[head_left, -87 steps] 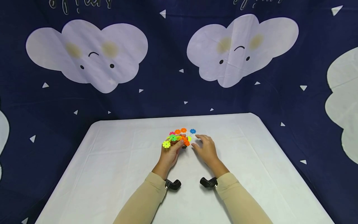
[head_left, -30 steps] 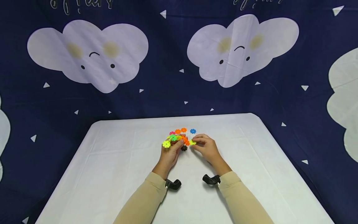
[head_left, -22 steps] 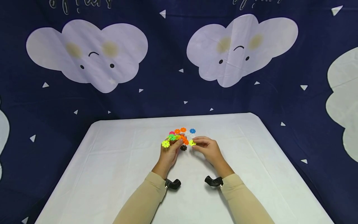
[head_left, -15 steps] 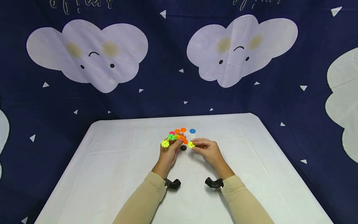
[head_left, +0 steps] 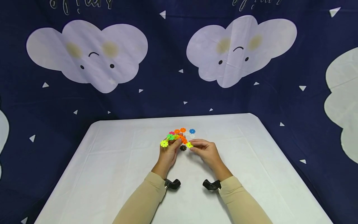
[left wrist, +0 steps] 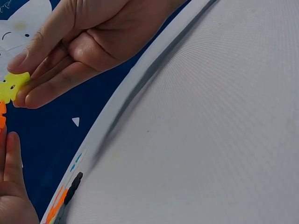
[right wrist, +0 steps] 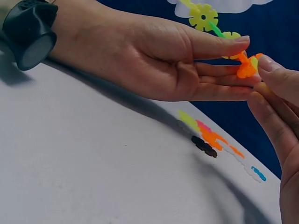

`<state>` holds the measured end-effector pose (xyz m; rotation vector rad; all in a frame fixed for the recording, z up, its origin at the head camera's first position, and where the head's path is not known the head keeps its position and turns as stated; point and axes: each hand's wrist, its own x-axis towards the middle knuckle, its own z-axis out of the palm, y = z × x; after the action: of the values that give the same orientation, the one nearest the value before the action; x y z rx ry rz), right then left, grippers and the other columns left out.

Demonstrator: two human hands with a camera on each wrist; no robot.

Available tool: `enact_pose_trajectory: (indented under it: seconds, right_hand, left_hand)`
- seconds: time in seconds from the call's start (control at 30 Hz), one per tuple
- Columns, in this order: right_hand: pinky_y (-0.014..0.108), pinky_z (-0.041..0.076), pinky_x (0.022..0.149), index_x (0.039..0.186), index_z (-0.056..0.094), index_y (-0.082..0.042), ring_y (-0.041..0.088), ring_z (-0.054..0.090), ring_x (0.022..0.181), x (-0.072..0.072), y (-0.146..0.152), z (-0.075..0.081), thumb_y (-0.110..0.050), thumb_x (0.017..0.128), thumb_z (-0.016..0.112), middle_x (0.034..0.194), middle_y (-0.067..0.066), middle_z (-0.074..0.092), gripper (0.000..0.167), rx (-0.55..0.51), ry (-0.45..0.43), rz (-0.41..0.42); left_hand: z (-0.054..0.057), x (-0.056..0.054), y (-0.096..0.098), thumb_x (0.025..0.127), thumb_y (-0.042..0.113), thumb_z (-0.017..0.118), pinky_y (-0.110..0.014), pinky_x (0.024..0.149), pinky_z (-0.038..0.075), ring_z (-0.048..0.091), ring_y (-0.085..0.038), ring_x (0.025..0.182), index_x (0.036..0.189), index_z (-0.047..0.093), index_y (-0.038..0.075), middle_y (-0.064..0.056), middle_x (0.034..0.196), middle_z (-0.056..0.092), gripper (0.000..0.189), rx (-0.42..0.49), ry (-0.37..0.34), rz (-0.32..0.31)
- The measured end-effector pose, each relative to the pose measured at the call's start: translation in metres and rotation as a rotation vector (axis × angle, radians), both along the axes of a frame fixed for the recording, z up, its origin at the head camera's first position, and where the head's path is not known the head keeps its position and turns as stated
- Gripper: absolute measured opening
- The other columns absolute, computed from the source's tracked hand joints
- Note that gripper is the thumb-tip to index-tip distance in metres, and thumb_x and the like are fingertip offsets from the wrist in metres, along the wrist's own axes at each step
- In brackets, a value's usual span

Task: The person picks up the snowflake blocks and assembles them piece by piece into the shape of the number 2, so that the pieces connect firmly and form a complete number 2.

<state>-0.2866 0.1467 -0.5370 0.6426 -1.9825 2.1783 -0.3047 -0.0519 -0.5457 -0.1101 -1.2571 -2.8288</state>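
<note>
In the head view my left hand (head_left: pixel 168 153) holds a chain of interlocking flower-shaped plastic discs, thumb pressed on it near its orange end. A yellow disc (head_left: pixel 164 143) and a green disc (head_left: pixel 170 137) stick out to the left, an orange disc (head_left: pixel 185 141) to the right. My right hand (head_left: pixel 209 153) pinches a single yellow disc (head_left: pixel 189 145) between thumb and fingers. The right wrist view has the chain's orange disc (right wrist: pixel 245 71) right at this yellow piece. From the left wrist, the pinched yellow disc (left wrist: pixel 15 87) overlaps the orange one's edge.
Loose discs lie on the white table (head_left: pixel 126 174) behind and below the hands: orange (head_left: pixel 183 130), blue (head_left: pixel 192 131), pink (head_left: pixel 172 133), whitish (head_left: pixel 192 136) and black (head_left: pixel 183 148). A dark blue cloud-print cloth (head_left: pixel 167 102) hangs behind the table.
My right hand picked up a yellow disc from beside the chain, drew it toward me, then brought it left to the chain's orange end. The left hand has shifted only slightly left.
</note>
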Motion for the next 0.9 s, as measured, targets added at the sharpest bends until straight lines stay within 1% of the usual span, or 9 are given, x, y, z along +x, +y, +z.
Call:
enact_pose_trajectory:
  seconds: [0.2,0.43,0.63,0.73,0.83,0.9]
  right_hand:
    - [0.034,0.059,0.094,0.11,0.076,0.012,0.026,0.069,0.114,0.003,-0.0046,0.0001,0.009,0.088,0.081,0.121,0.024,0.071,0.023,-0.017,-0.021,-0.03]
    - [0.033,0.059,0.093,0.108,0.076,0.012,0.033,0.068,0.116,0.0042,-0.0075,-0.0001,0.01,0.088,0.08,0.118,0.024,0.073,0.02,-0.019,-0.005,-0.084]
    - [0.032,0.06,0.091,0.104,0.079,0.009,0.033,0.069,0.115,0.0046,-0.0086,-0.0003,0.009,0.087,0.082,0.116,0.021,0.074,0.017,-0.01,0.012,-0.115]
    - [0.033,0.06,0.09,0.103,0.078,0.01,0.031,0.07,0.114,0.0049,-0.0088,-0.0012,0.01,0.087,0.082,0.116,0.022,0.074,0.017,-0.016,0.021,-0.119]
    - [0.033,0.06,0.09,0.104,0.078,0.011,0.029,0.071,0.112,0.0049,-0.009,-0.0019,0.011,0.087,0.081,0.117,0.024,0.073,0.018,-0.017,0.033,-0.115]
    - [0.033,0.06,0.091,0.105,0.077,0.012,0.03,0.07,0.113,0.0049,-0.0092,-0.002,0.012,0.087,0.08,0.118,0.025,0.073,0.019,-0.02,0.043,-0.108]
  left_hand:
    - [0.0011,0.0004,0.0006,0.093,-0.006,0.078,-0.037,0.1,0.056,0.071,-0.025,0.107,0.138,0.048,-0.02,-0.018,0.118,0.071,0.056,0.003,-0.02,0.003]
    - [0.0018,0.0012,0.0011,0.096,-0.008,0.073,-0.036,0.1,0.056,0.072,-0.026,0.108,0.14,0.045,-0.021,-0.018,0.119,0.072,0.054,-0.027,0.006,-0.004]
    - [0.0015,0.0024,0.0019,0.096,-0.008,0.073,-0.036,0.099,0.057,0.072,-0.024,0.107,0.131,0.055,-0.016,-0.018,0.117,0.072,0.04,-0.051,0.039,-0.006]
    - [0.0011,0.0034,0.0024,0.096,-0.008,0.073,-0.036,0.099,0.057,0.071,-0.023,0.104,0.13,0.056,-0.018,-0.017,0.115,0.073,0.039,-0.057,0.067,-0.014]
    - [0.0008,0.0042,0.0028,0.097,-0.008,0.072,-0.036,0.1,0.056,0.071,-0.023,0.105,0.134,0.051,-0.023,-0.018,0.119,0.072,0.045,-0.05,0.093,-0.024]
    - [0.0011,0.0046,0.003,0.097,-0.008,0.071,-0.036,0.101,0.056,0.071,-0.024,0.107,0.138,0.044,-0.026,-0.02,0.122,0.071,0.051,-0.041,0.106,-0.03]
